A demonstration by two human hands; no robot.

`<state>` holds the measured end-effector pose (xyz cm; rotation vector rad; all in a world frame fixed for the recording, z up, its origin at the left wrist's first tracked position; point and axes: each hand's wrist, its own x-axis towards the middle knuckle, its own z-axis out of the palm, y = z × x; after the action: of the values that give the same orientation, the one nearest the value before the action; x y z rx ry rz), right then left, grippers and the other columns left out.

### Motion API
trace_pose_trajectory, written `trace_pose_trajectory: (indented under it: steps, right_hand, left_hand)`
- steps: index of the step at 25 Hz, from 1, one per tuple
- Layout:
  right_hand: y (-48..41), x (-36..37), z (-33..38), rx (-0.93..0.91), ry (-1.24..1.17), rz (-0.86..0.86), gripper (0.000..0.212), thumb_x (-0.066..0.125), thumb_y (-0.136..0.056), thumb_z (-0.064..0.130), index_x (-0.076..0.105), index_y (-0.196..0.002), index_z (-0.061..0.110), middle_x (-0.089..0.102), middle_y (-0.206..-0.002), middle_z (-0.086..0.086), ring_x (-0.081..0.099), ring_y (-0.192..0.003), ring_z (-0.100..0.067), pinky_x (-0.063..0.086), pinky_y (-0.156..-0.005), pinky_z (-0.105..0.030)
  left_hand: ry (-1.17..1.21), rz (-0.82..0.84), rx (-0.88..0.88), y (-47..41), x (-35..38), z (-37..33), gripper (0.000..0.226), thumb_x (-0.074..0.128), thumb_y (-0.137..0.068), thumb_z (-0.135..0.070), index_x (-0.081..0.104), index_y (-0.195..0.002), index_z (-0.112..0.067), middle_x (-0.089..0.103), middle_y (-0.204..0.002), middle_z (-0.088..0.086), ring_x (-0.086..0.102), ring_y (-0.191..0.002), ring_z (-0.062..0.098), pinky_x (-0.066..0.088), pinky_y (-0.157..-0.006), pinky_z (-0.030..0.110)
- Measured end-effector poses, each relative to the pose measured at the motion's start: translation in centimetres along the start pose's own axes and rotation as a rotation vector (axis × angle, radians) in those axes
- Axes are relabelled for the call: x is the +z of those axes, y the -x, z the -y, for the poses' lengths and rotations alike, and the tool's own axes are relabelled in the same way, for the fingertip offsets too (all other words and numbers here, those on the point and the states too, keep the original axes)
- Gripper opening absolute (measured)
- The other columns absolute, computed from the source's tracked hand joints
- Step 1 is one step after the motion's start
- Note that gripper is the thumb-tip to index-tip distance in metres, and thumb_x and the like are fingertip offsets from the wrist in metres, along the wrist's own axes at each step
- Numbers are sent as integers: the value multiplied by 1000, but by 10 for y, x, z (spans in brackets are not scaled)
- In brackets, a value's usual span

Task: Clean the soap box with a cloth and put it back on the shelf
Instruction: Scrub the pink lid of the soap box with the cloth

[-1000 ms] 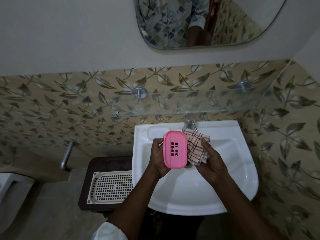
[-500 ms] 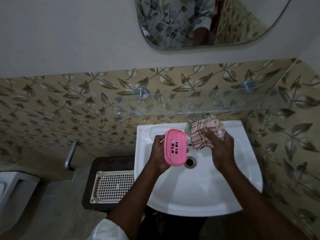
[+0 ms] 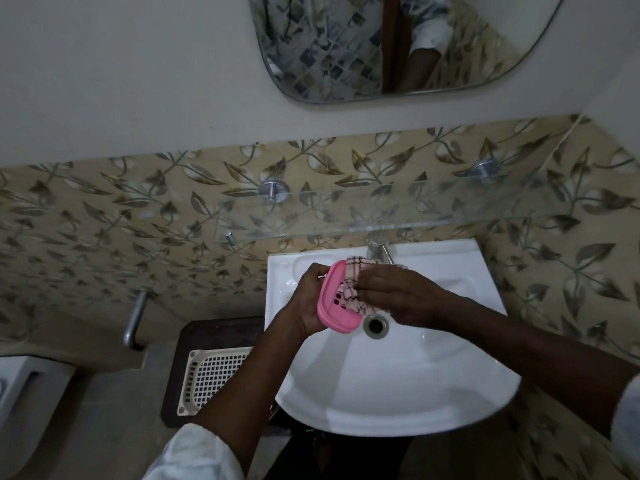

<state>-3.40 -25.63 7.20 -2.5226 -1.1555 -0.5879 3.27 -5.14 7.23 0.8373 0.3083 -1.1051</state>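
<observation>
left hand (image 3: 308,301) grips the pink oval plastic soap box (image 3: 332,311) over the white ceramic sink (image 3: 398,393), long axis near upright; right hand (image 3: 398,294) holds the pink checked cloth (image 3: 353,284) against its face, clear glass shelf (image 3: 381,216) above.

Soap box (image 3: 329,308) above sink (image 3: 398,393) (shelf (image 3: 381,211) behind); cloth (image 3: 355,268) apparently inside it.

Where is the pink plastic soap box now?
Head view, centre: the pink plastic soap box is in the left hand over the white sink, beside the drain, checked cloth on it.
</observation>
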Motion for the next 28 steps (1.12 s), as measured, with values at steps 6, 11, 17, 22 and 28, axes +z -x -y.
trace_pose_trajectory:
  steps: [6,11,17,22,28]
  right_hand:
    - [-20,12,57,606,-384,-74,11,66,-78,14,72,-84,7,74,-82,-9,66,-76,-16,52,-76,-21]
    - [-60,2,49,1593,-1435,-403,12,57,-83,-4,68,-88,-4,68,-74,-20,67,-59,-24,54,-58,-29]
    - [-74,-14,29,1653,-1844,-512,17,65,-89,12,68,-89,-5,71,-88,-24,70,-78,-33,57,-74,-41]
    - [-62,-6,42,1653,-1154,-457,30,86,-64,15,72,-89,3,74,-83,-18,74,-76,-33,61,-66,-44]
    - [-17,5,44,392,-27,38,43,86,-67,36,70,-100,13,70,-90,-3,61,-82,-17,46,-73,-28]
  left_hand:
    - [-116,-252,114,-9,2,20,48,39,-88,-49,65,-91,-8,62,-81,14,60,-81,28,48,-74,33]
    - [-309,-189,414,-17,1,43,61,27,-93,-50,66,-122,-14,72,-114,15,65,-111,32,59,-81,34]
    - [-578,-119,737,-9,3,50,102,57,-77,-77,28,-150,-11,44,-146,16,51,-132,27,50,-100,38]
    - [-696,-88,682,-8,-5,55,64,51,-87,-52,28,-147,-47,36,-146,-21,40,-133,-6,48,-96,19]
    - [142,-24,-43,-5,-4,17,97,40,-80,-82,66,-120,3,66,-119,29,68,-101,44,44,-92,58]
